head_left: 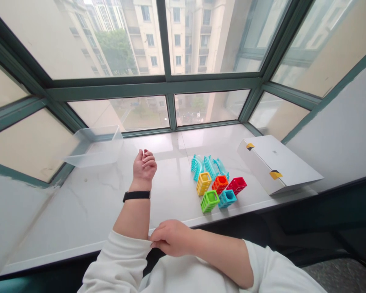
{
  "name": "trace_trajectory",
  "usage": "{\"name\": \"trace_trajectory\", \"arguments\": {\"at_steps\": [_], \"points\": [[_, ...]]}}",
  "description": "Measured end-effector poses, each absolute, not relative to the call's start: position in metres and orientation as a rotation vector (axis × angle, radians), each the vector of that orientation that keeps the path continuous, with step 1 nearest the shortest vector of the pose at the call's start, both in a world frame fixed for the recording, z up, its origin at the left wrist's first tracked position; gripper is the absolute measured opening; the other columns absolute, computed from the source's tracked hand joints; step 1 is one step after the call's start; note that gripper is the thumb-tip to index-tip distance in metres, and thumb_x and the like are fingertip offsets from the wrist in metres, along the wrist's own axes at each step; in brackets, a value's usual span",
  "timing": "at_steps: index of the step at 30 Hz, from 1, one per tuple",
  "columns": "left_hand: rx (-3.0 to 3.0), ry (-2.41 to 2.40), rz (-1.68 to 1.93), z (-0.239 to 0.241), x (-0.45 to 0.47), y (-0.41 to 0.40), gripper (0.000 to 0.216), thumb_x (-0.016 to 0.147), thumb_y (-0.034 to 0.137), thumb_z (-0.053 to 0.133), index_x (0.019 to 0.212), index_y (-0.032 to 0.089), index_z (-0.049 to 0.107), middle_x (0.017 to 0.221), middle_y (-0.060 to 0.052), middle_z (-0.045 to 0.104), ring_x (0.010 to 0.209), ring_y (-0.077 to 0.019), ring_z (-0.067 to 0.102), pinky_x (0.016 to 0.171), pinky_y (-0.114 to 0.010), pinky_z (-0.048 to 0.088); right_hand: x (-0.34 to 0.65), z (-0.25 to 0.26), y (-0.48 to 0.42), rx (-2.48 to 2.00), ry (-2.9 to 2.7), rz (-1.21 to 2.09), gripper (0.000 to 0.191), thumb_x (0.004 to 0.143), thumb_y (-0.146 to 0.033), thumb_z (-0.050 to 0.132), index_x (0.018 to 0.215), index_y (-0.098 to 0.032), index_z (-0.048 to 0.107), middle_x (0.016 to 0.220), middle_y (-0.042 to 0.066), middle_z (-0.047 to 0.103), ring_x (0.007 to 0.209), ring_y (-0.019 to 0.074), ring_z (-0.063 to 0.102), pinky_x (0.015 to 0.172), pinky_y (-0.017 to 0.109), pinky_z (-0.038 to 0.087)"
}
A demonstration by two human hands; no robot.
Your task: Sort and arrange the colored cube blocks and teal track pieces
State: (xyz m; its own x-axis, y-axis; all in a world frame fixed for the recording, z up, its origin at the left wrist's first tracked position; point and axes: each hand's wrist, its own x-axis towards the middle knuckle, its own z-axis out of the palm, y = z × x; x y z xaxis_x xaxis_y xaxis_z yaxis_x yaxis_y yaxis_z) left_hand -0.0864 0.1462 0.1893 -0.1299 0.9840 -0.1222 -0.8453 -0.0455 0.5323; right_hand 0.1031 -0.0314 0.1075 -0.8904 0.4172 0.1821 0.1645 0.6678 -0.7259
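Observation:
My left hand is stretched out over the white marble sill, fingers curled loosely into a fist with nothing in it. A black band circles that wrist. My right hand is down by my left elbow, pinching the edge of the white left sleeve. To the right of my left hand lies a cluster of small plastic lattice blocks: yellow, orange, red, green and blue. Several clear teal curved pieces lie just behind them.
A clear plastic tub stands at the back left of the sill by the window. A flat white box with yellow tape tabs lies at the right end. Green window frames close off the back and both sides.

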Motion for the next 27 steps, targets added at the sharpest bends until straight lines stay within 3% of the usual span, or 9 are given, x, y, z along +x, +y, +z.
{"name": "trace_trajectory", "arguments": {"at_steps": [5,10,12,18,23,27], "points": [[0.292,0.498,1.616,0.203,-0.077,0.123,0.032,0.11,0.031,0.047,0.086,0.019,0.064,0.068,0.002,0.052,0.047,-0.004,0.042,0.037,-0.01,0.035,0.143,0.164,-0.024,-0.38,-2.339,0.968,0.023,0.102,-0.03,0.061,0.123,-0.024,0.07,0.123,0.006,0.078,0.111,0.0184,0.072,0.102,0.03,0.054],[0.309,0.546,1.543,0.211,-0.081,0.097,0.027,0.107,0.027,0.05,0.087,0.02,0.066,0.068,0.001,0.053,0.047,-0.0055,0.044,0.037,-0.013,0.035,0.229,0.211,0.02,-0.763,-2.209,0.599,0.021,0.104,-0.027,0.057,0.118,-0.028,0.073,0.111,0.007,0.077,0.107,0.0231,0.071,0.103,0.043,0.055],[0.311,0.544,1.517,0.209,-0.082,0.085,0.024,0.106,0.026,0.051,0.087,0.021,0.066,0.068,0.001,0.053,0.047,-0.006,0.045,0.039,-0.015,0.036,0.261,0.211,0.034,-0.921,-2.295,0.466,0.021,0.102,-0.029,0.063,0.12,-0.028,0.073,0.115,0.008,0.076,0.111,0.0265,0.07,0.106,0.048,0.054],[0.514,0.792,1.431,0.178,-0.07,0.055,0.009,0.093,0.029,0.067,0.089,0.021,0.066,0.071,0.002,0.055,0.053,-0.0078,0.05,0.047,-0.018,0.042,0.298,0.182,0.041,-1.129,-2.576,0.414,0.058,0.086,-0.023,0.081,0.141,-0.027,0.063,0.134,0.012,0.069,0.124,0.0335,0.065,0.106,0.052,0.056],[1.162,1.308,1.238,0.143,-0.058,0.03,0.028,0.09,0.048,0.073,0.099,0.021,0.068,0.085,-0.002,0.069,0.075,-0.0156,0.066,0.067,-0.028,0.055,0.287,0.172,0.042,-1.172,-2.65,0.442,0.057,0.084,-0.012,0.077,0.138,-0.024,0.065,0.129,0.012,0.071,0.119,0.032,0.068,0.102,0.051,0.057],[1.813,1.506,0.983,0.127,-0.058,0.011,0.027,0.097,0.045,0.066,0.115,0.026,0.069,0.11,-0.007,0.075,0.099,-0.0228,0.07,0.095,-0.042,0.057,0.281,0.179,0.043,-1.139,-2.622,0.477,0.053,0.086,-0.012,0.074,0.136,-0.027,0.065,0.125,0.01,0.072,0.117,0.0303,0.069,0.101,0.048,0.058]]}}
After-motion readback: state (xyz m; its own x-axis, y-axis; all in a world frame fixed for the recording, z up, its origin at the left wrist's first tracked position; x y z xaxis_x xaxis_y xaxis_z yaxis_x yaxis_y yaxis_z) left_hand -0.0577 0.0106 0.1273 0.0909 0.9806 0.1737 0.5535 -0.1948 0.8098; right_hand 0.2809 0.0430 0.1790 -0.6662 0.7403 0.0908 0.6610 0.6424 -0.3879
